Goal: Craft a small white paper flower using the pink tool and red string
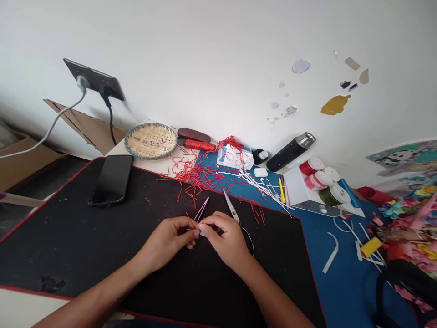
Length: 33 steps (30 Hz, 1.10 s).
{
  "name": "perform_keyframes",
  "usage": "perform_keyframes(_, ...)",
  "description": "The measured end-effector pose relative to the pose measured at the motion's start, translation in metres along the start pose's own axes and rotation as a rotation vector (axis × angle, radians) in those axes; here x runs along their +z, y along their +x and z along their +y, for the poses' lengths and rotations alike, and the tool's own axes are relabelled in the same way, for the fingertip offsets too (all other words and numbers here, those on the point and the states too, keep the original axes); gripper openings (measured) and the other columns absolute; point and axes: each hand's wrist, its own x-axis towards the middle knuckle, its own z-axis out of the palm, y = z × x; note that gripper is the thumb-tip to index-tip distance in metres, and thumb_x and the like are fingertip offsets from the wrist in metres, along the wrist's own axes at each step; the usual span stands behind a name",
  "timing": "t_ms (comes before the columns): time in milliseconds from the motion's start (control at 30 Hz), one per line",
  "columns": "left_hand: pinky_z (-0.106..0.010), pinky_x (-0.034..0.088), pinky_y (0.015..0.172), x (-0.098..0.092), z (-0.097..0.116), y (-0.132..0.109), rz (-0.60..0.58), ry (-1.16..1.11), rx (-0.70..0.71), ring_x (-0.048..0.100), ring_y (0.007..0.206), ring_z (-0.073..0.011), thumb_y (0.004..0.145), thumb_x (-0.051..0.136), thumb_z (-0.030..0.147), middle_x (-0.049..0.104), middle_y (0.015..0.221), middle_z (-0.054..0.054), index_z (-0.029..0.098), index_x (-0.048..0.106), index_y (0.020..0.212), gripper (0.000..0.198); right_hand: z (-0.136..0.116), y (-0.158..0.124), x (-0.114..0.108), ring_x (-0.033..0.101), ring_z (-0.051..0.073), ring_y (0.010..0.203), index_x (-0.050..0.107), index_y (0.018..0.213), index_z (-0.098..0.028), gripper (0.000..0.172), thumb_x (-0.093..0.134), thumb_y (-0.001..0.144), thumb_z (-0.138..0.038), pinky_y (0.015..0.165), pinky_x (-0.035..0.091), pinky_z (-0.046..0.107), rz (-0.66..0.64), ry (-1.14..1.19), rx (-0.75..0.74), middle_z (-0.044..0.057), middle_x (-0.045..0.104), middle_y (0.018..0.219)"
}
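With the wall at 12 o'clock, my left hand [166, 238] and right hand [225, 239] meet low over the black mat [68, 241]. My fingers are narrow, both sets pinched close together around a small white piece [203, 233], though they hide most of it and I can't tell exactly how it's gripped. Two thin pink strips [201, 209] rise from my fingertips toward 1 o'clock, close together and tilted, their lower ends lost behind my right fingers [211, 223]. A short red thread [190, 220] sticks out at 11 o'clock, just above my left fingers [187, 228].

Just past my right hand, at 1 o'clock, the scissors [235, 218] lie on the mat, their black handle loop [250, 241] touching the side of that hand. Loose red strands [191, 175] spread at 12 o'clock, spilling from the mat's far edge onto the blue mat [218, 165]. White strands [259, 184] lie at 1 o'clock, well apart from my fingers. My phone [111, 180] rests face up at 11 o'clock. Further out sit a woven basket [150, 141] and a red spool [200, 145].
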Motion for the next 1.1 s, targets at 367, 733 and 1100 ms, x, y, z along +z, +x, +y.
perform_keyframes(367, -0.029, 0.053, 0.067, -0.001, 0.0, 0.001, -0.014, -0.034, -0.005, 0.067, 0.064, -0.0191, 0.08, 0.073, 0.048, 0.073, 0.069, -0.002, 0.019, 0.075, 0.081, 0.029, 0.005, 0.002, 0.006, 0.065, 0.015, 0.073, 0.079, 0.085, -0.02, 0.016, 0.068, 0.096, -0.026, 0.061, 0.048, 0.025, 0.043, 0.125, 0.026, 0.003, 0.07, 0.082)
perform_keyframes(733, -0.03, 0.054, 0.067, -0.004, 0.002, 0.004, -0.023, -0.139, -0.043, 0.067, 0.064, -0.0183, 0.076, 0.079, 0.051, 0.072, 0.071, -0.002, 0.018, 0.076, 0.083, 0.034, 0.01, 0.002, 0.012, 0.056, 0.012, 0.059, 0.078, 0.085, -0.02, 0.027, 0.07, 0.094, -0.043, 0.048, 0.045, 0.022, 0.05, 0.328, 0.125, 0.003, 0.066, 0.082)
perform_keyframes(1100, -0.028, 0.054, 0.063, -0.006, -0.001, 0.005, -0.074, -0.152, -0.085, 0.067, 0.06, -0.0163, 0.077, 0.08, 0.047, 0.074, 0.069, -0.001, 0.017, 0.077, 0.08, 0.03, 0.012, -0.001, 0.015, 0.054, 0.01, 0.057, 0.077, 0.084, -0.019, 0.027, 0.073, 0.093, -0.044, 0.047, 0.045, 0.021, 0.047, 0.433, 0.112, 0.002, 0.064, 0.081)
